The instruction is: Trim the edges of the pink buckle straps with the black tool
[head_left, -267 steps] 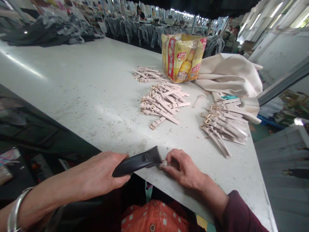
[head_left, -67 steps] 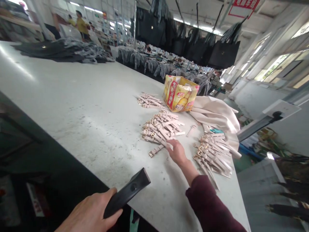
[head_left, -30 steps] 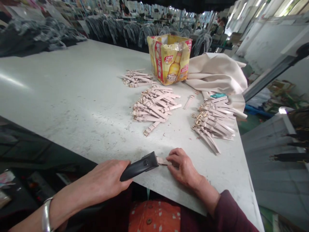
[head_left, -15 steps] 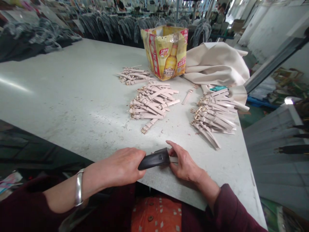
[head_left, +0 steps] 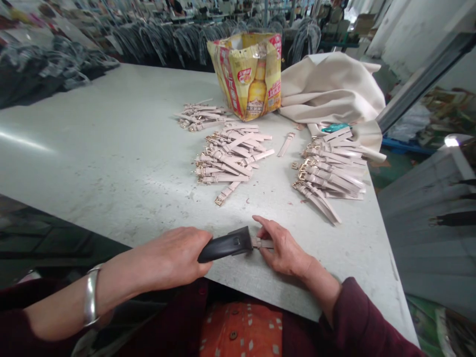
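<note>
As we look down past the orange shirt [head_left: 241, 329] with pale squares, we see the left hand [head_left: 178, 255] wrapped around a black tool [head_left: 226, 246], a shiny silver bangle [head_left: 91, 297] on its wrist. The tool is smooth and curved. It slants right and a little away from us, and its wide end points at the right hand [head_left: 284, 248]. That hand pinches a flat, pale pink strap [head_left: 266, 244] near the table's close edge. The strap is long and thin and runs sideways, almost in line with the tool. We can't quite tell if its left end goes inside. The table [head_left: 107, 148] is hard and gray-white, with dark specks. Farther off, we see a middle pile [head_left: 232, 156] and a right pile [head_left: 330, 171] of pink straps with gold buckles, and one loose strap [head_left: 286, 144] between them. Behind, a small pile [head_left: 203, 116] lies near a yellow box [head_left: 248, 79] with a bottle picture. We can read 元 on its red strip. Beside it, cream cloth [head_left: 330, 89] sits in big soft folds.
</note>
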A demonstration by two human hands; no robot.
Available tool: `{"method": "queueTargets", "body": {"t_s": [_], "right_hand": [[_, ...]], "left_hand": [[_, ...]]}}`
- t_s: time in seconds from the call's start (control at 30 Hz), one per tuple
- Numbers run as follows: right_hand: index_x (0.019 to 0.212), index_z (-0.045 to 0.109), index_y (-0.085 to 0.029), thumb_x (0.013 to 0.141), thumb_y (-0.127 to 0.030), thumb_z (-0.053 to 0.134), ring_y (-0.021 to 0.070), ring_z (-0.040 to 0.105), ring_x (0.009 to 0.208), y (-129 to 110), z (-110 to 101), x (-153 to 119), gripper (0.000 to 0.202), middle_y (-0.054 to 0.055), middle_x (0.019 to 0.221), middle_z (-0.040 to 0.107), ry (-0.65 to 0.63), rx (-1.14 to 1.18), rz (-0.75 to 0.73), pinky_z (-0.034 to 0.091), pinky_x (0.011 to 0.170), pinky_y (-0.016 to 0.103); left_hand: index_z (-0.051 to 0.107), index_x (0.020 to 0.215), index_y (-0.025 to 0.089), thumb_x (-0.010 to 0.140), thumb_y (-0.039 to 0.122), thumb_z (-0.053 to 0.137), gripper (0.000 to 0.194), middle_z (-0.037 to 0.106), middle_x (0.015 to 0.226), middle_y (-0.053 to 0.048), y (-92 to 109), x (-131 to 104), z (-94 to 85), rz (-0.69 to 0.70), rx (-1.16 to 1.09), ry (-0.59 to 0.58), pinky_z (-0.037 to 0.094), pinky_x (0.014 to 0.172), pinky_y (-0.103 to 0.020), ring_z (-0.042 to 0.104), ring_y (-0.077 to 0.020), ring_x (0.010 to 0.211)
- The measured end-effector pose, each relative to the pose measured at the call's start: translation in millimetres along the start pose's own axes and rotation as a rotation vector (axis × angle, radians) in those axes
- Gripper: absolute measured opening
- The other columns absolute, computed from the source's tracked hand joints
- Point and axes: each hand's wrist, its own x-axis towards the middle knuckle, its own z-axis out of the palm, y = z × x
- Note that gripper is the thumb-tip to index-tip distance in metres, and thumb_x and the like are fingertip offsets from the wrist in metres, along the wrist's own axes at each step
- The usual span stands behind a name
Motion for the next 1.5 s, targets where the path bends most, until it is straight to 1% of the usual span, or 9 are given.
{"method": "queueTargets", "body": {"t_s": [0.13,0.27,0.5,0.7,0.87,1.03,1.17,1.3,1.5], "right_hand": [[0.163,0.038,-0.022,0.079,-0.003,0.066,0.0234,0.065,0.097,-1.2,-3.2,0.8,0.091,0.007,0.108,0.069,-0.001,-0.01,0.01,0.057,0.096,0.042],[0.164,0.037,-0.022,0.081,-0.004,0.065,0.023,0.065,0.096,0.5,-3.6,0.9,0.09,0.007,0.109,0.069,0.011,-0.017,0.009,0.057,0.095,0.041],[0.162,0.038,-0.02,0.082,-0.008,0.067,0.0225,0.066,0.093,2.0,-1.5,1.2,0.087,0.007,0.106,0.07,0.022,0.005,0.021,0.057,0.092,0.041],[0.159,0.044,-0.022,0.081,-0.008,0.069,0.023,0.066,0.095,1.4,-1.1,1.9,0.083,0.007,0.108,0.071,-0.001,0.009,0.044,0.056,0.096,0.043],[0.157,0.046,-0.022,0.08,-0.008,0.07,0.0233,0.067,0.095,2.1,-0.8,1.6,0.082,0.007,0.108,0.072,-0.003,0.021,0.033,0.057,0.096,0.042],[0.155,0.047,-0.022,0.079,-0.007,0.068,0.0224,0.067,0.094,1.1,0.5,2.1,0.08,0.006,0.105,0.071,0.007,0.008,0.047,0.057,0.094,0.04],[0.153,0.048,-0.021,0.079,-0.007,0.069,0.0224,0.067,0.093,0.6,2.2,2.4,0.078,0.005,0.103,0.071,0.038,-0.003,0.064,0.056,0.094,0.04],[0.143,0.057,-0.02,0.075,-0.006,0.069,0.0231,0.067,0.093,-1.8,1.0,2.9,0.07,0.007,0.105,0.072,0.016,-0.035,0.041,0.056,0.092,0.04],[0.119,0.069,-0.02,0.074,-0.006,0.066,0.0216,0.063,0.087,-6.0,-1.8,5.9,0.047,0.005,0.097,0.069,-0.011,-0.09,0.015,0.054,0.082,0.035]], "left_hand": [[0.074,0.093,0.023,0.086,0.034,0.06,0.019,0.081,0.095,-0.011,15.4,7.3,-3.6,0.014,0.023,0.025,0.05,0.073,-0.035,0.076,-0.0297,0.087],[0.073,0.091,0.023,0.087,0.034,0.059,0.019,0.081,0.091,-0.011,17.5,9.2,2.2,0.007,-0.01,0.064,0.049,0.073,-0.036,0.076,-0.03,0.086],[0.068,0.083,0.022,0.084,0.039,0.06,0.019,0.078,0.081,-0.005,-2.9,9.4,12.6,-0.004,-0.219,0.142,0.044,0.064,-0.029,0.071,-0.0226,0.074],[0.068,0.081,0.024,0.085,0.043,0.059,0.021,0.075,0.074,-0.003,-24.0,-7.4,11.5,-0.056,-0.17,0.112,0.041,0.06,-0.03,0.068,-0.0219,0.067],[0.071,0.084,0.025,0.085,0.04,0.06,0.018,0.078,0.081,-0.005,-5.6,-8.5,13.5,-0.026,-0.089,0.048,0.044,0.065,-0.031,0.073,-0.0244,0.075],[0.073,0.087,0.024,0.084,0.04,0.06,0.02,0.079,0.085,-0.007,11.7,9.0,11.1,-0.026,-0.089,0.095,0.045,0.068,-0.032,0.073,-0.0256,0.08],[0.069,0.082,0.023,0.081,0.04,0.06,0.019,0.075,0.076,-0.003,-2.5,13.0,8.9,-0.029,-0.217,0.115,0.043,0.062,-0.029,0.068,-0.0205,0.07],[0.063,0.077,0.023,0.082,0.044,0.058,0.022,0.067,0.065,0.002,-23.2,-2.0,7.5,-0.089,-0.275,0.095,0.04,0.056,-0.027,0.063,-0.0178,0.059],[0.067,0.081,0.024,0.081,0.039,0.057,0.018,0.074,0.072,-0.001,-31.6,-13.2,20.1,-0.023,-0.245,0.031,0.044,0.058,-0.028,0.069,-0.0216,0.067]]}}
